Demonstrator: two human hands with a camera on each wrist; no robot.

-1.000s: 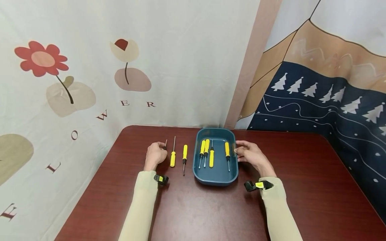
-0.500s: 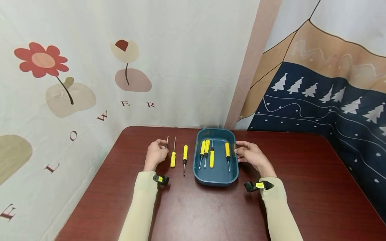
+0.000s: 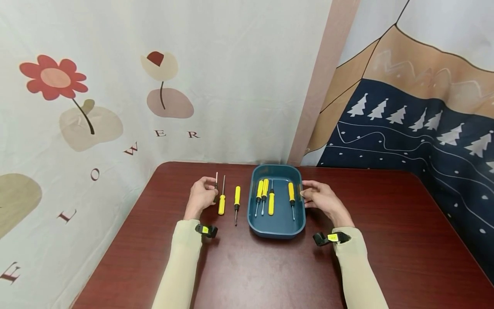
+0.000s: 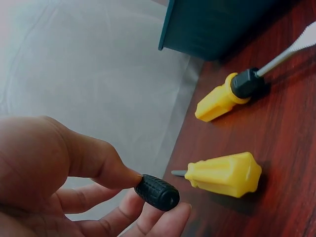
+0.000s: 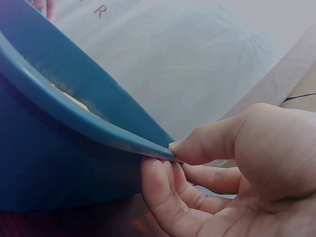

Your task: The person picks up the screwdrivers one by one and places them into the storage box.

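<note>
My left hand pinches a small screwdriver by its black ribbed handle, between thumb and fingers. Its thin shaft points away from me in the head view. Just right of that hand lies a yellow-handled screwdriver, and beyond it another yellow screwdriver with a black collar. With thumb above and fingers beneath, my right hand grips the right rim of a blue tray. Several yellow-handled screwdrivers lie inside the tray, three toward its left and one screwdriver near its right wall.
The dark red-brown table runs back to a pale printed curtain. A navy and tan curtain hangs at the right. Both wrists wear black camera bands.
My left hand has shifted slightly right with the black-handled screwdriver, which now shows more of its length and stands close to the nearest yellow screwdriver. The right hand and tray stay put.
</note>
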